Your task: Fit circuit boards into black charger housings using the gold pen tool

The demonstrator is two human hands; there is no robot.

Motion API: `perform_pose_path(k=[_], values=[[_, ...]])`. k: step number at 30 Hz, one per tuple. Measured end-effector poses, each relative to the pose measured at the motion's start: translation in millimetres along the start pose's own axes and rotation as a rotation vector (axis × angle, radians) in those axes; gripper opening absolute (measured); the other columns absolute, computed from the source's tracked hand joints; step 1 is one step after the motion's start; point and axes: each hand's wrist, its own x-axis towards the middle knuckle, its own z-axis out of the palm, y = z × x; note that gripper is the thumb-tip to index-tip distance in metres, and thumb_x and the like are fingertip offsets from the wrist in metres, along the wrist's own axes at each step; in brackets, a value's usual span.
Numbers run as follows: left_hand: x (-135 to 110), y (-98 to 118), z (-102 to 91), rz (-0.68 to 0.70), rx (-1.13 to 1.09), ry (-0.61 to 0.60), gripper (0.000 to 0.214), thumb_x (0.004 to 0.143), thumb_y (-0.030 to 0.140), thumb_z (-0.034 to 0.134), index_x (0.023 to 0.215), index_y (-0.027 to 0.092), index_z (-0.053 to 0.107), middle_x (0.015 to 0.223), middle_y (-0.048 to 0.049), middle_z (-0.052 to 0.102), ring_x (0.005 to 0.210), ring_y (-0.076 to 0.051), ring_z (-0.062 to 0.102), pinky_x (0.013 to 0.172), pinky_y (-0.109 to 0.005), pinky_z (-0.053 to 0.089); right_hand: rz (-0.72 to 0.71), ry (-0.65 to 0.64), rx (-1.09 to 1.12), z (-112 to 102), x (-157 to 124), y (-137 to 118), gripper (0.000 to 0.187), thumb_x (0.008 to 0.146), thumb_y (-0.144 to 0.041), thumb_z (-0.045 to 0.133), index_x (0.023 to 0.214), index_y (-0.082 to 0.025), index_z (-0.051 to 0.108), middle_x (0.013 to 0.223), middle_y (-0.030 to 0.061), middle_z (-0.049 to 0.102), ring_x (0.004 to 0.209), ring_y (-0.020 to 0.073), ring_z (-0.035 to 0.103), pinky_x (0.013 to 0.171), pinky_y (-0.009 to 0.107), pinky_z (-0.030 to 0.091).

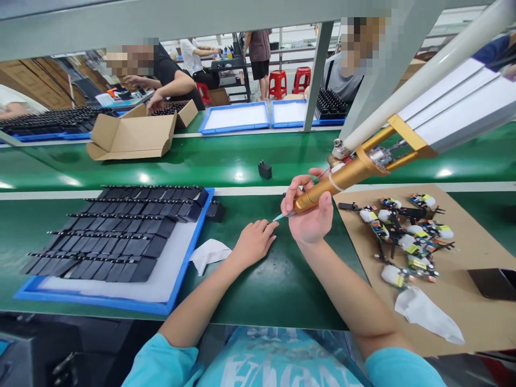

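My right hand grips a gold-coloured dispenser tool that hangs from a white tube and points down-left with a thin bluish tip. My left hand rests palm-down on the green table beside that tip, fingers loosely together; I cannot tell whether anything small lies under it. Left of my hands a blue tray carries rows of black housings. On the right, a brown cardboard sheet bears a pile of small circuit boards with wires.
A crumpled white tissue lies by the tray, another on the cardboard. A black adapter stands on the green conveyor belt. An open carton, blue trays and other workers are across the belt.
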Motion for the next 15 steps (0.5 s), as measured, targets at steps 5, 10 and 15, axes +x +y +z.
perform_pose_path(k=[5,10,15], values=[[0.2,-21.4,1.8,-0.216,0.085,0.121,0.035,0.098,0.032,0.041,0.129,0.017,0.05,0.101,-0.0101,0.063,0.095,-0.025,0.055,0.084,-0.042,0.039,0.007,0.033,-0.028,-1.0,1.1,-2.1,0.037,0.082,-0.055,0.055,0.107,-0.028,0.048,0.083,-0.0028,0.055,0.047,0.0072,0.048,0.038,0.021,0.04],[-4.6,-61.0,6.3,-0.539,0.166,0.31,0.031,0.095,0.033,0.047,0.121,0.019,0.059,0.104,-0.0148,0.064,0.111,-0.034,0.05,0.102,-0.056,0.029,0.004,0.035,-0.035,-1.4,2.0,-3.8,0.034,0.083,-0.051,0.053,0.107,-0.027,0.049,0.082,-0.0019,0.055,0.048,0.0079,0.048,0.038,0.022,0.04],[-8.0,-74.3,-2.5,-0.683,0.13,0.418,0.037,0.091,0.029,0.052,0.127,0.019,0.056,0.134,-0.0211,0.048,0.132,-0.041,0.034,0.105,-0.063,0.023,0.019,0.062,-0.071,-2.8,2.4,-3.2,0.035,0.082,-0.054,0.053,0.106,-0.029,0.047,0.083,-0.0024,0.053,0.047,0.0078,0.046,0.038,0.022,0.039]])
